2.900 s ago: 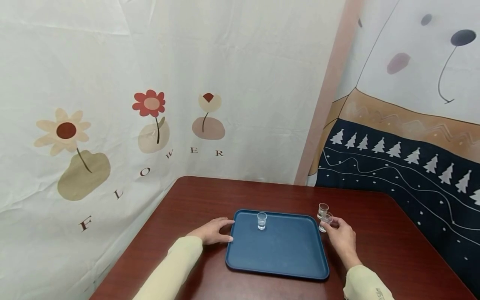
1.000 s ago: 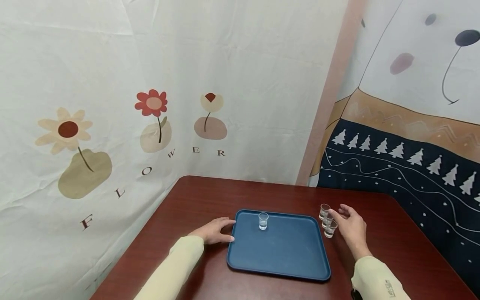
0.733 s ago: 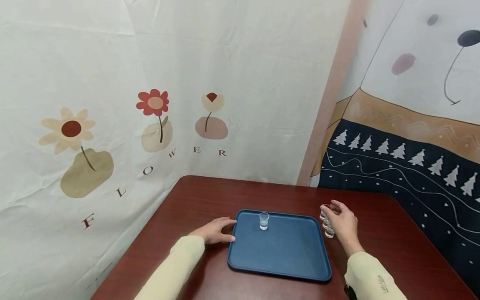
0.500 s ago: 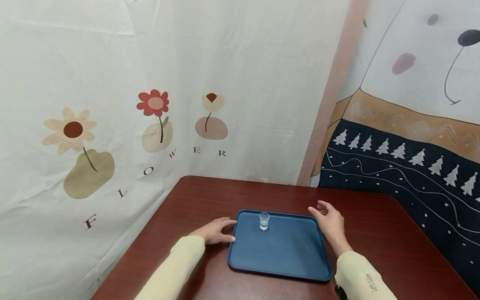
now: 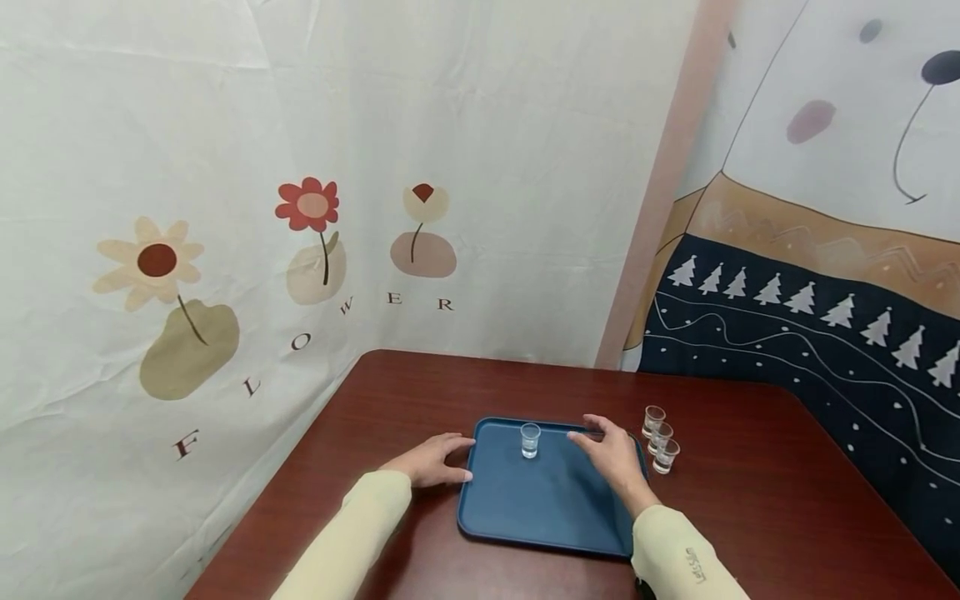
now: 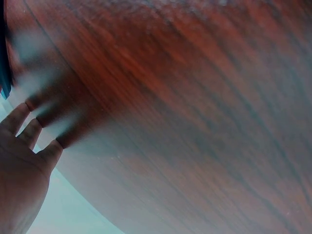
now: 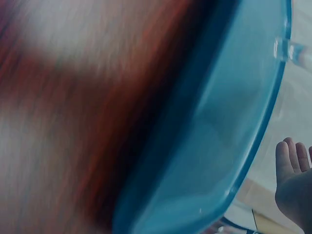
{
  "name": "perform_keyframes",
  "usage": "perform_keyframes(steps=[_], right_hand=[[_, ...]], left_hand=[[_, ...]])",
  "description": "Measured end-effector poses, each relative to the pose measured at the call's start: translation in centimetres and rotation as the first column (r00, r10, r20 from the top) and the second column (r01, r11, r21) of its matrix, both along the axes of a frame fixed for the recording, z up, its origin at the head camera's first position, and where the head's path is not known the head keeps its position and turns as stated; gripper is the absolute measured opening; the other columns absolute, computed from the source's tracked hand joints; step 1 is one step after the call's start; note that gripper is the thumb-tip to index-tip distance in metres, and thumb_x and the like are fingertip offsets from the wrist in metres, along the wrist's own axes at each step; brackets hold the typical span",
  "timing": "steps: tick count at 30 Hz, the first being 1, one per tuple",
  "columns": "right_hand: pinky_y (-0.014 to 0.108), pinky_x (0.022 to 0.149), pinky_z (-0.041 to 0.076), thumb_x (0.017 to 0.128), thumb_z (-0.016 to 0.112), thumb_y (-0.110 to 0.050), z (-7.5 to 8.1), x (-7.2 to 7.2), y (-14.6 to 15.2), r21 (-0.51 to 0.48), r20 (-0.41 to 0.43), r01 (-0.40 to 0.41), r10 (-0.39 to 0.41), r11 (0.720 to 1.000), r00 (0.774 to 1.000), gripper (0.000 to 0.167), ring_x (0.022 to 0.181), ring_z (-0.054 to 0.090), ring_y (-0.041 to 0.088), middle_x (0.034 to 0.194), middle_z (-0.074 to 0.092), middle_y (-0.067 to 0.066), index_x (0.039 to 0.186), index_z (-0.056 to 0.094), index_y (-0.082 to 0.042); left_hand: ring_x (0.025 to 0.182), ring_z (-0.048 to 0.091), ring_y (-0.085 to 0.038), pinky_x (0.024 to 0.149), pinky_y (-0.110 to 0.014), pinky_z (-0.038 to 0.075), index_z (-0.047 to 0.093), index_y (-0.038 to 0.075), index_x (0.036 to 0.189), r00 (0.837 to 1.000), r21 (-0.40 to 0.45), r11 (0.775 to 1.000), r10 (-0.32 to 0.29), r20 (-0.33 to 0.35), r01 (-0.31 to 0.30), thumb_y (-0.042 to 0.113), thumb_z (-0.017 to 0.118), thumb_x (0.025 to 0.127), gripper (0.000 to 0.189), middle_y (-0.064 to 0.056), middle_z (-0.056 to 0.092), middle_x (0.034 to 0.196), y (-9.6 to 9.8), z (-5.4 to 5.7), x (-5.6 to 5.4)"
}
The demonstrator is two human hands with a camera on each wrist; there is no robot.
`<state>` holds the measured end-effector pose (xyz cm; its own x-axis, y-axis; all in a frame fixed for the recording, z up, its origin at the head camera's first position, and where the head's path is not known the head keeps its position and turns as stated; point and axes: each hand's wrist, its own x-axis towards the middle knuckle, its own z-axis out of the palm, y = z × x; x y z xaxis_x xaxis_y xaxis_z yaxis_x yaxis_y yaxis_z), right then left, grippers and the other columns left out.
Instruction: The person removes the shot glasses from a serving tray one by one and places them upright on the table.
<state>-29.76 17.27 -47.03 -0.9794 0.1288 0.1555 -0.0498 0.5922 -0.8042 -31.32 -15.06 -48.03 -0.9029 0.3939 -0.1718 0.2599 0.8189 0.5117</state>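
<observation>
A small clear shot glass [image 5: 530,442] with a little liquid in it stands upright on the blue tray [image 5: 547,517], near the far edge. My left hand [image 5: 429,461] is at the tray's left edge, its thumb and fingertips right at the rim. Over the right part of the tray hovers my right hand [image 5: 611,454], thumb and fingers spread, nothing between them, to the right of that glass. Its straight fingers [image 7: 282,158] also show in the right wrist view. Past the tray's right edge, a near glass [image 5: 665,457], a middle glass [image 5: 661,437] and a far glass [image 5: 655,421] form a row.
Beneath everything is a dark red-brown wooden table [image 5: 420,383]. A white curtain [image 5: 510,167] with printed flowers and letters hangs behind it. At the right is a dark blue cloth [image 5: 750,350] printed with white trees.
My right hand set down a shot glass at the near end of the right-hand row and released it. It then moved left over the tray. My left hand stayed at the rim.
</observation>
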Motion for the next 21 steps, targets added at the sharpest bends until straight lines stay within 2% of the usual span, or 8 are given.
perform_keyframes(steps=[11, 21], right_hand=[[0.047, 0.092, 0.057, 0.09, 0.075, -0.026, -1.8, -0.5, -3.8, -0.023, 0.041, -0.078, 0.079, 0.997, 0.996, 0.051, 0.116, 0.065, 0.035, 0.13, 0.065, 0.019, 0.133, 0.061, -0.004], [0.045, 0.09, 0.057, 0.089, 0.076, -0.021, -2.5, -1.2, -6.3, -0.037, 0.045, -0.084, 0.085, 0.996, 0.995, 0.049, 0.109, 0.068, 0.032, 0.122, 0.068, 0.018, 0.13, 0.062, 0.0]], left_hand=[[0.148, 0.032, -0.034, 0.115, -0.057, 0.036, 0.049, 0.021, 0.148, 1.0, -0.004, 1.0, -0.006, 0.002, 0.006, 0.045, 0.072, 0.09, 0.068, -0.013, 0.036, 0.16, 0.1, 0.1, -0.3], [0.148, 0.033, -0.035, 0.115, -0.058, 0.035, 0.049, 0.021, 0.148, 1.0, -0.011, 1.0, -0.001, 0.008, 0.002, 0.045, 0.072, 0.089, 0.068, -0.013, 0.036, 0.159, 0.2, 0.2, -0.2]])
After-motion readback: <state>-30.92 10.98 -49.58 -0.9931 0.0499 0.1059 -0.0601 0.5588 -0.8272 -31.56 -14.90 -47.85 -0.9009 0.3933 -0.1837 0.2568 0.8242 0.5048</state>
